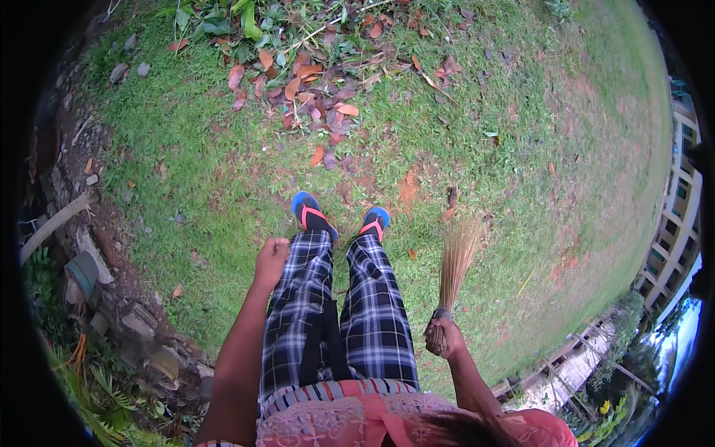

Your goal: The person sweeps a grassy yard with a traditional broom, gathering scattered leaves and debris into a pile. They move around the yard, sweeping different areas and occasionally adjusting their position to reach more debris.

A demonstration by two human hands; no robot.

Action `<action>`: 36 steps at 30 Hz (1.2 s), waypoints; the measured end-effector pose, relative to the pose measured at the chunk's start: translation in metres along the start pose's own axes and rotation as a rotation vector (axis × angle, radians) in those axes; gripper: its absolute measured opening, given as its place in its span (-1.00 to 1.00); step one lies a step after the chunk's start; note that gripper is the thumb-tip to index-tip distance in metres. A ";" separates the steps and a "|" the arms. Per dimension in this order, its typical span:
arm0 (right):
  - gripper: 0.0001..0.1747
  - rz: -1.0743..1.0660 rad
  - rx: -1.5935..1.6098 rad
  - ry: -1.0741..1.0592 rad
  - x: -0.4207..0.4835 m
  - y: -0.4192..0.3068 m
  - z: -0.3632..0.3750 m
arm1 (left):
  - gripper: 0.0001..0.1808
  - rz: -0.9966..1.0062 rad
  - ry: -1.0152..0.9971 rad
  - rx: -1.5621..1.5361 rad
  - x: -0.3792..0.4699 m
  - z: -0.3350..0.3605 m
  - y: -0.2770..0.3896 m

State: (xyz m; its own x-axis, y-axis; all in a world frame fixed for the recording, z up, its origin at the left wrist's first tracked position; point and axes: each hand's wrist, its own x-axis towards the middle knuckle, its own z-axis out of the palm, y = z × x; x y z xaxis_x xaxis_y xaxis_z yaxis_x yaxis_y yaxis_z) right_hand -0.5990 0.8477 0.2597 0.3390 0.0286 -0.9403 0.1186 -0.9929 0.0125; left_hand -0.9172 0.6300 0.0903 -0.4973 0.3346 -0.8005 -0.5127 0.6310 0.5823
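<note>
My right hand [444,335] grips the bound end of a stick broom [460,260], whose thin bristles fan out ahead over the grass. With its fingers curled in, my left hand [272,260] hangs beside my left trouser leg [296,302], and nothing shows in it. A pile of fallen leaves [324,100], brown, orange and purplish, lies on the lawn before my feet. Green leaves and cut stems [246,22] are heaped at its far side.
Flip-flops [313,215] are on my feet. Along the left runs a border of rocks and broken blocks [139,321] with a bent branch [56,226]. Grass [536,212] spreads to the right, towards a building [673,223]. A pale path [570,357] lies behind on the right.
</note>
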 end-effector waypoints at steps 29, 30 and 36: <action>-0.51 -0.866 -0.141 -0.374 0.047 -0.050 0.013 | -0.82 -0.037 -0.071 0.100 0.005 0.003 0.033; -0.50 -0.843 -0.139 -0.262 0.053 -0.049 -0.012 | -0.83 -0.027 -0.075 0.083 0.006 0.004 0.037; -0.86 -0.498 0.087 0.177 0.101 -0.130 -0.030 | -0.86 -0.050 -0.094 0.004 0.017 0.013 0.043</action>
State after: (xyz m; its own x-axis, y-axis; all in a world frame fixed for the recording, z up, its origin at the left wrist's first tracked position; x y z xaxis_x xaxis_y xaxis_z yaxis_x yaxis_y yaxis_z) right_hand -0.5518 0.9835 0.1731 0.4145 0.5103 -0.7535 0.2300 -0.8598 -0.4558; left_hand -0.9386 0.6721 0.1001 -0.4030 0.3672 -0.8383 -0.5319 0.6514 0.5411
